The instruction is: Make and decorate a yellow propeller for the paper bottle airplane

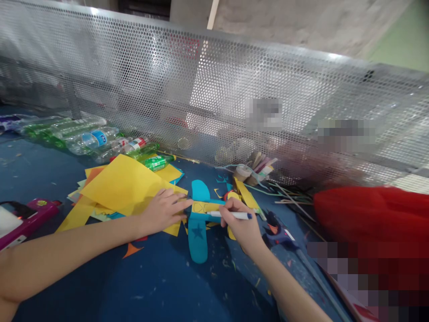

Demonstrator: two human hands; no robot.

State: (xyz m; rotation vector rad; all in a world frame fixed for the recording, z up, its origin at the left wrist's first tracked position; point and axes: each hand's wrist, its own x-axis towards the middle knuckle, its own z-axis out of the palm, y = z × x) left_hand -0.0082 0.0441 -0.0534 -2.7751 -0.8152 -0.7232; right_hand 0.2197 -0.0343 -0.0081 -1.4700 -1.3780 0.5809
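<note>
Right now, the small blue plane (pixel 200 218) lies between the two hands, its wings stretching away from and toward the person, its body running across. The right hand (pixel 244 225) comes in from the right with its fingers drawn closely together around a white marker (pixel 233 215) with a dark blue end; the thumb and fingertips sit beside the plane's right portion, and the hand covers part of what lies behind it. The marker slants left over the body, its tip at the yellow strip (pixel 197 207) on top, near some thin drawn outlines. From the other side, the left hand (pixel 164 210) reaches over palm down, fingers somewhat spread, the index fingertip touching the left end of the strip; whether the thumb grips the plane from below I cannot tell. The nearer wing, clear of all the fingers, bears a dark star (pixel 197 231), while the farther wing rises just beyond the strip. Beneath and behind the left hand are overlapping yellow sheets (pixel 124 185), with an orange scrap (pixel 132 250) nearer the person on the blue table (pixel 134 290). A dark blue glue gun (pixel 283 237) lies just right of the right hand.
</note>
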